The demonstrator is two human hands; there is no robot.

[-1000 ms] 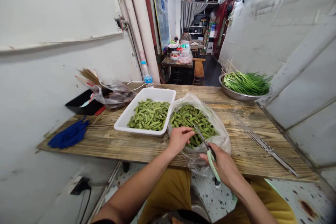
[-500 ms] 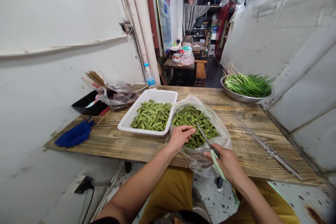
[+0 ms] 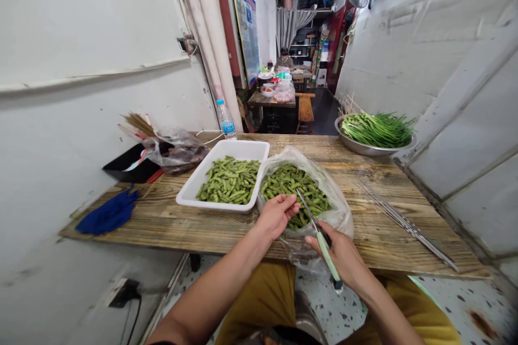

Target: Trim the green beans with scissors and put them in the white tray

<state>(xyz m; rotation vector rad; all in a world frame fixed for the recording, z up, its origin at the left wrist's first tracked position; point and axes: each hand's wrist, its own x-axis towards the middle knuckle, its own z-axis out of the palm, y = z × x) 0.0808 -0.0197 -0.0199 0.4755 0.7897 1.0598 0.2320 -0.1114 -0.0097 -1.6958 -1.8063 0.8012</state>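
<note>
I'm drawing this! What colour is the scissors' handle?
The scissors' handle is pale green, clearest in the head view.

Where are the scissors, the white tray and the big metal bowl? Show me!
Scissors (image 3: 328, 255): head view, on the green handle.
White tray (image 3: 243, 145): head view, on the far rim.
Metal bowl (image 3: 366, 150): head view, on the front rim.

On your wooden plank table (image 3: 194, 226) you have a white plastic tray (image 3: 214, 206) with green pods (image 3: 229, 180), and just beside it a clear plastic bag (image 3: 342, 215) with more pods. To the right lie thin metal skewers (image 3: 404, 222), and behind them stands a steel bowl (image 3: 374, 151) of long green stalks (image 3: 376, 129). At the left end lies a blue cloth (image 3: 108, 215).
</note>
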